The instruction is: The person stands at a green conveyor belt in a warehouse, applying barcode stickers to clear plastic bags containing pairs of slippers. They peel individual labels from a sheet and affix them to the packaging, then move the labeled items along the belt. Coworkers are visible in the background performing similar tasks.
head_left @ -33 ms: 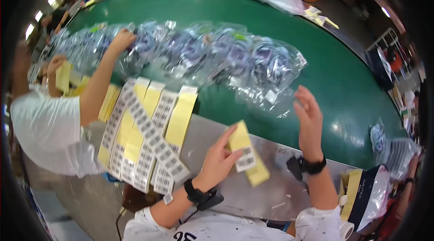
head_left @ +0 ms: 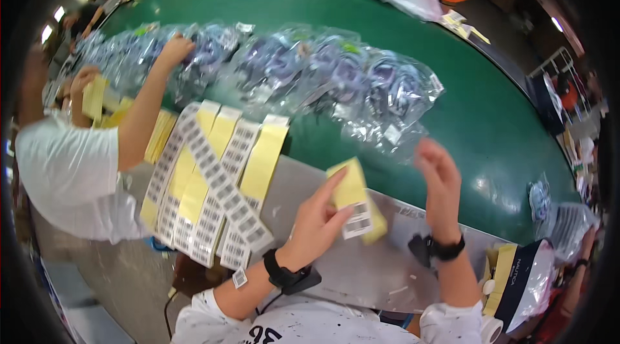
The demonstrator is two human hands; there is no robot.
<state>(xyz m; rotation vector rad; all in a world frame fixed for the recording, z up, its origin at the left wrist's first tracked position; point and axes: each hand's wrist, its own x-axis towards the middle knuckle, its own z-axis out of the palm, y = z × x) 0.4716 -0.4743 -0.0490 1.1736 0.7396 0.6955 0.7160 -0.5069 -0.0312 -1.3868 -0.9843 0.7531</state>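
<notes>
Your left hand [head_left: 313, 226] is clamped on a folded yellow label strip [head_left: 349, 188], thumb against its near edge and fingers along the far side, with a white barcode label [head_left: 357, 220] showing on the part just right of your thumb tip. The strip is held over the metal table [head_left: 381, 277], its blurred lower fold hanging to the right of your fingers. Your right hand [head_left: 442, 182] is up over the green table [head_left: 484, 150], to the right of the strip and well apart from it; its fingers are bent and blurred, so I cannot tell whether the tips meet or pinch anything. Just beyond and left of those fingertips lies the nearest clear plastic bag [head_left: 405, 95] of pale-blue goods, with more such bags in a row running away to the left. Left of your left hand, more barcode label strips [head_left: 263, 162] lie overlapping on the metal table, and past them a co-worker's hand [head_left: 175, 53] is over the bags. The strip should handle as light, thin and springy, easily creased; hold it by the yellow backing, off the label's probably sticky underside. The bags look slick, crinkly and soft, so a flat edge of film likely gives surer hold than the bulging middle.
</notes>
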